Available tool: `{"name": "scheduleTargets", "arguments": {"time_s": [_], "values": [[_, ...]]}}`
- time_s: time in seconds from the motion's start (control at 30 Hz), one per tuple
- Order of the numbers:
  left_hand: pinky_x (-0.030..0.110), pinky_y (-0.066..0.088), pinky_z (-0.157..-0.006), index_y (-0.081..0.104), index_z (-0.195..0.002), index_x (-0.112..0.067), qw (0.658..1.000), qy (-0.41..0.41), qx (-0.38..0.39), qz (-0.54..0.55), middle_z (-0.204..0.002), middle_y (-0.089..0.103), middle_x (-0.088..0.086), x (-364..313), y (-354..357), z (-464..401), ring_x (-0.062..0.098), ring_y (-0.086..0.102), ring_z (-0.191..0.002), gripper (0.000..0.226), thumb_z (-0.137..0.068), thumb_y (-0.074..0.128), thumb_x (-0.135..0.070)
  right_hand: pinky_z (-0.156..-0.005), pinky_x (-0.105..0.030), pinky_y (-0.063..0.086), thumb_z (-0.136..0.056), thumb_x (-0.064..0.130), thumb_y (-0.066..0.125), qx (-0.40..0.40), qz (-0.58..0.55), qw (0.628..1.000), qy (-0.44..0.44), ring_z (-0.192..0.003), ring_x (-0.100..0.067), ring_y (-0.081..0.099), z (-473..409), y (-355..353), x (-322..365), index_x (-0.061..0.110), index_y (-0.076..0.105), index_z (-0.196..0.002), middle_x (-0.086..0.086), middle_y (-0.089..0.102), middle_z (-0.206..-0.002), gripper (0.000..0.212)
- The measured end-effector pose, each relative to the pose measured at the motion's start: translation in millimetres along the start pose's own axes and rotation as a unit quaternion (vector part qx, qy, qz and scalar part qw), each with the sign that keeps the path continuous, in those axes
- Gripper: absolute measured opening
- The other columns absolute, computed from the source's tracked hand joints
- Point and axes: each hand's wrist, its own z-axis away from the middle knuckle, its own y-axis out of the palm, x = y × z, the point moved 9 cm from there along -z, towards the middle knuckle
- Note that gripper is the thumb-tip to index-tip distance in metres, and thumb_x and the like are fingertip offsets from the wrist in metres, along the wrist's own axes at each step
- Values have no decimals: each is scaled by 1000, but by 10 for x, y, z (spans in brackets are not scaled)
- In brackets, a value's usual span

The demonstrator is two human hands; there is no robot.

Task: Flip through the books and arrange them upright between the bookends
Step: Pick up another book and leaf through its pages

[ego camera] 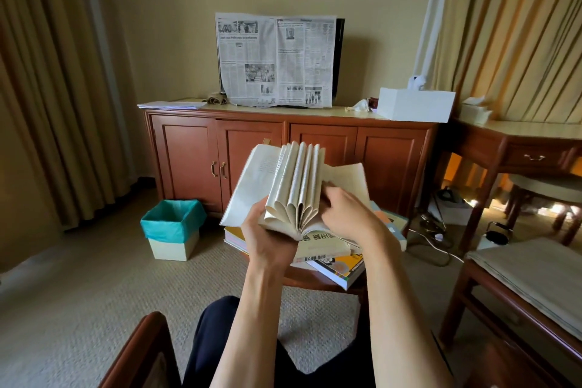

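An open paperback [294, 186] with cream pages is held up in front of me, its pages fanned out in arcs. My left hand [267, 238] grips its near left edge and spine from below. My right hand [345, 214] holds the right half of the pages, fingers curled at their edge. Below the book, several more books lie flat in a loose pile on a small wooden table [315, 277], among them an orange-and-white one [340, 268] and one with black characters on its cover [321, 246]. No bookends are visible.
A wooden cabinet [283, 148] stands behind, with a newspaper-covered screen [277, 60] and a white box [415, 104] on top. A bin with a teal liner [171, 228] sits on the carpet at left. A cushioned wooden chair [519, 287] and a desk [519, 142] are at right.
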Motion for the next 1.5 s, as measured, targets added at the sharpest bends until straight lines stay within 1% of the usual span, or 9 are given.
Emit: {"name": "scheduleTargets", "arguments": {"time_s": [0.2, 0.4, 0.57, 0.7, 1.07, 1.2, 1.37, 1.47, 1.5], "values": [[47, 25, -122, 67, -119, -5, 999, -16, -13, 39, -119, 54, 15, 68, -4, -7, 35, 47, -119, 42, -80, 64, -20, -99, -54, 44, -100, 46, 30, -69, -69, 995, 38, -119, -35, 54, -93, -1, -232, 18, 54, -126, -14, 59, -126, 45], [48, 44, -108, 65, -127, -8, 998, 7, -42, 49, -125, 58, 15, 53, -60, -13, 34, 58, -116, 48, -82, 59, -23, -97, -40, 52, -96, 28, 58, -24, -138, 990, -21, -107, -12, 67, 171, -118, -133, 29, 70, -116, 9, 74, -110, 23], [49, 43, -101, 62, -130, -8, 999, 6, -33, 32, -118, 59, 15, -4, -62, -23, 34, 54, -116, 45, -89, 50, -25, -113, -44, 41, -73, 51, 77, -17, -185, 981, -53, -131, -1, 52, 201, -156, -9, 44, 47, -142, 10, 60, -139, 76], [45, 48, -94, 67, -123, -7, 999, 13, -34, 37, -105, 66, 13, -29, -37, -5, 32, 64, -100, 40, -91, 47, -24, -117, -41, 37, -87, 29, 75, -12, -173, 983, -66, -134, 0, 45, 209, -167, 34, 41, 50, -142, 9, 52, -147, 62], [49, 41, -109, 65, -133, -6, 999, 17, -41, 16, -118, 65, 17, -10, -58, -19, 34, 60, -113, 49, -89, 49, -24, -114, -36, 41, -88, 13, 67, -13, -171, 984, -51, -131, -2, 51, 223, -162, -68, 25, 53, -143, 9, 58, -141, 58], [45, 49, -94, 70, -116, -5, 998, 20, -48, 21, -100, 69, 13, -3, -31, 3, 30, 70, -91, 38, -88, 52, -23, -88, -25, 57, -92, 21, 60, -133, -125, 981, -71, -98, 0, 68, 287, -245, 55, 19, 69, -125, 10, 73, -109, 33], [50, 31, -120, 68, -125, -7, 998, 24, -33, 38, -130, 60, 17, -29, -92, -29, 37, 56, -122, 42, -89, 54, -25, -49, -38, 47, -101, 26, 51, -334, -74, 934, -107, -55, -15, 58, 394, -358, 173, 13, 60, -81, 2, 60, -65, 26], [49, 35, -113, 70, -117, -9, 998, 22, -43, 51, -119, 65, 14, -56, -122, -27, 35, 62, -111, 37, -87, 54, -24, -57, -31, 51, -96, 7, 56, -436, -86, 893, -67, -74, -18, 60, 509, -499, 54, 7, 60, -100, -7, 64, -92, 6], [49, 36, -111, 70, -116, -9, 997, 21, -49, 58, -115, 66, 13, -64, -132, -22, 35, 64, -107, 36, -88, 54, -24, -67, -26, 53, -92, 0, 58, -436, -71, 896, -47, -90, -19, 61, 516, -522, 21, 6, 58, -113, -9, 62, -110, 22]]}}
